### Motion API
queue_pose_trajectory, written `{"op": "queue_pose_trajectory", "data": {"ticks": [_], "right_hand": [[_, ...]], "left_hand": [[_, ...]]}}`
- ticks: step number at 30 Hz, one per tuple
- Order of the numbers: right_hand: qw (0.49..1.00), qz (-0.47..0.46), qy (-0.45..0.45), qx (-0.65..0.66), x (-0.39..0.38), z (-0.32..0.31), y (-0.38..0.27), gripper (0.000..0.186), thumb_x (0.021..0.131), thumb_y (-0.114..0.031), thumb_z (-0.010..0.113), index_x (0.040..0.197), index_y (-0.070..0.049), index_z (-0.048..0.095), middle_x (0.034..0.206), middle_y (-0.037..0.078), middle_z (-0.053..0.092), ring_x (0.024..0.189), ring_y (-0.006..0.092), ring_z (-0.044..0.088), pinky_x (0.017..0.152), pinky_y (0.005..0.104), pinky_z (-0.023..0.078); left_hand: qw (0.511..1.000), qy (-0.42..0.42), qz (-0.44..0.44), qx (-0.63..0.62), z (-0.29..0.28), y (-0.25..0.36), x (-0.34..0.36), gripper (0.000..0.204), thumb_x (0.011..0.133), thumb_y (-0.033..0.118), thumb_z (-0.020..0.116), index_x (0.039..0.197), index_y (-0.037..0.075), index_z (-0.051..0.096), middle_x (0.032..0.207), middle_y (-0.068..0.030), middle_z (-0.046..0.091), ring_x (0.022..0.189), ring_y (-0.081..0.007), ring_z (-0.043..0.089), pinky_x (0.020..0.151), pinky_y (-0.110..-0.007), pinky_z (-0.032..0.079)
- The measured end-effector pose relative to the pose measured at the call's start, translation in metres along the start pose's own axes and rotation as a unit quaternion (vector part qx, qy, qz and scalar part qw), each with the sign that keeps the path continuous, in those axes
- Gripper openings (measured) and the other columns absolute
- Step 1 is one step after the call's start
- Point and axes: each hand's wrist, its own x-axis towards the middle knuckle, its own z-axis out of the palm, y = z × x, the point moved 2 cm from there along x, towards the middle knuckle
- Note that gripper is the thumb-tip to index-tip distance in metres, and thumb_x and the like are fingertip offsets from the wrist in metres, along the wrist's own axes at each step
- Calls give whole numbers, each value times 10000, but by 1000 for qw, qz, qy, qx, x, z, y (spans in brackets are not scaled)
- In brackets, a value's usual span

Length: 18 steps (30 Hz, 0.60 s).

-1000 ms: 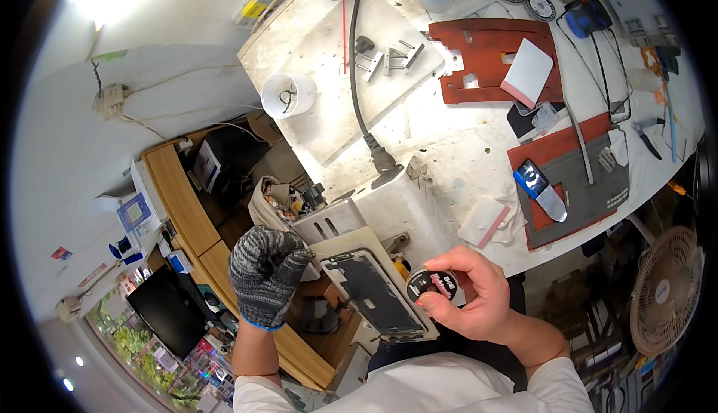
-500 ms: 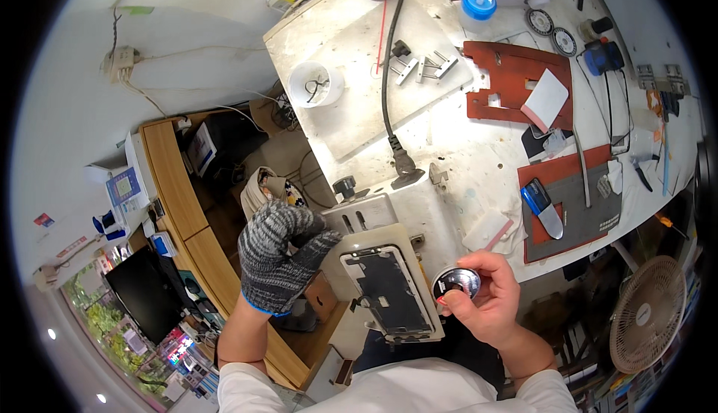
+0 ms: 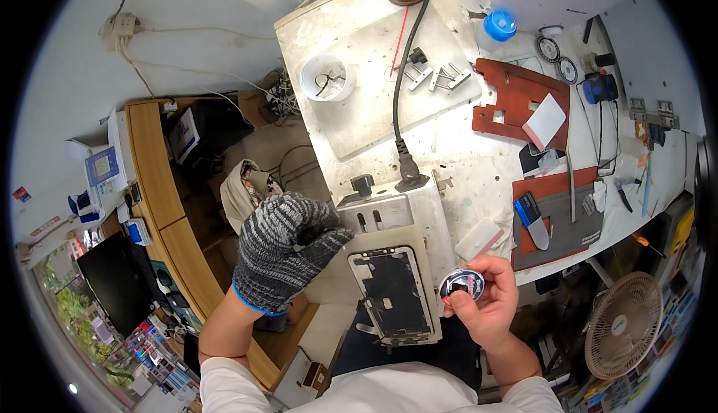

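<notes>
My right hand (image 3: 491, 299) pinches a small round spool (image 3: 461, 284) with a shiny rim and a dark label, beside the right edge of a pale plate. On that plate (image 3: 428, 278) lies a phone screen (image 3: 391, 291) with its dark back up and a light frame around it. The plate is part of a white machine (image 3: 430, 215) with a black power plug (image 3: 408, 170) in it. My left hand (image 3: 283, 252), in a grey and black knitted glove, is closed at the plate's upper left corner. What its fingers hold, if anything, is hidden.
A white tub (image 3: 327, 78), small metal clamps (image 3: 441, 76) and a blue-lidded jar (image 3: 499, 26) stand on the white workbench (image 3: 359, 125). To the right lie red mats (image 3: 516, 95) and a blue-handled scraper (image 3: 529, 219). A fan (image 3: 622, 325) stands at lower right, a wooden cabinet (image 3: 161, 166) at left.
The whole view has shifted a little. Against the plate, my left hand stays closed near the same corner, and my right hand still holds the spool at the right edge.
</notes>
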Motion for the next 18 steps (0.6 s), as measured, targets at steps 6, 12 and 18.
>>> {"op": "queue_pose_trajectory", "data": {"ticks": [6, 12, 18], "right_hand": [[999, -27, 43, -21, 10, 0, -6, 399, 813, 26, 635, 1136, -14, 404, 884, 117, 576, 674, 126, 606, 589, 245, 523], [989, -91, 81, -86, 36, 8, -27, 376, 817, 40, 604, 1133, -7, 406, 859, 109, 580, 647, 123, 597, 568, 245, 510], [974, -165, 97, -123, 68, 24, -51, 383, 831, -9, 625, 1161, -1, 432, 878, 82, 574, 652, 99, 598, 558, 222, 537]], "left_hand": [[998, -2, 52, 21, -7, -3, 1, 138, 708, 121, 761, 757, 56, 649, 613, -69, 551, 563, -202, 549, 536, -322, 441], [999, 17, 52, -2, -9, -7, -2, 136, 712, 114, 757, 755, 49, 646, 616, -78, 556, 556, -209, 551, 534, -329, 441], [998, 56, 26, -26, -16, -20, -16, 149, 727, 123, 760, 772, 46, 641, 652, -78, 573, 561, -187, 560, 537, -304, 448]]}}
